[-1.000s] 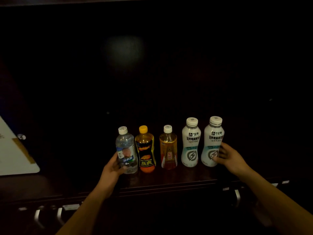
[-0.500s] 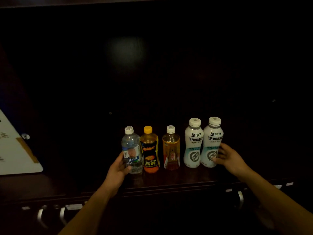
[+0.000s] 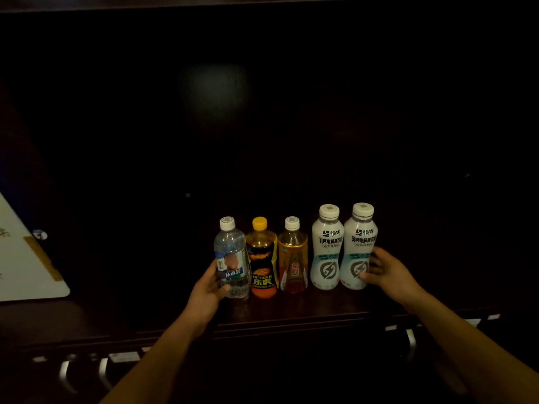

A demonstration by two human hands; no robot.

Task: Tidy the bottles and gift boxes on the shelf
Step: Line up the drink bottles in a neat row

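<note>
Five bottles stand upright in a tight row on the dark wooden shelf [image 3: 291, 309]. From the left: a clear water bottle [image 3: 232, 256] with a white cap, a yellow-capped Hi-Tiger bottle [image 3: 261, 259], an amber tea bottle [image 3: 292, 258], and two white bottles, the left one [image 3: 326, 247] and the right one [image 3: 359, 246]. My left hand [image 3: 208, 290] grips the lower left side of the water bottle. My right hand [image 3: 386, 271] is wrapped against the right side of the right white bottle. No gift box is visible.
A white board with a tan strip [image 3: 26, 258] leans at the far left. Metal drawer handles [image 3: 65, 374] [image 3: 411, 341] sit below the shelf's front edge. The back of the shelf is very dark.
The water bottle has slid right against the Hi-Tiger bottle, and the right white bottle has slid left. The gaps in the row have closed.
</note>
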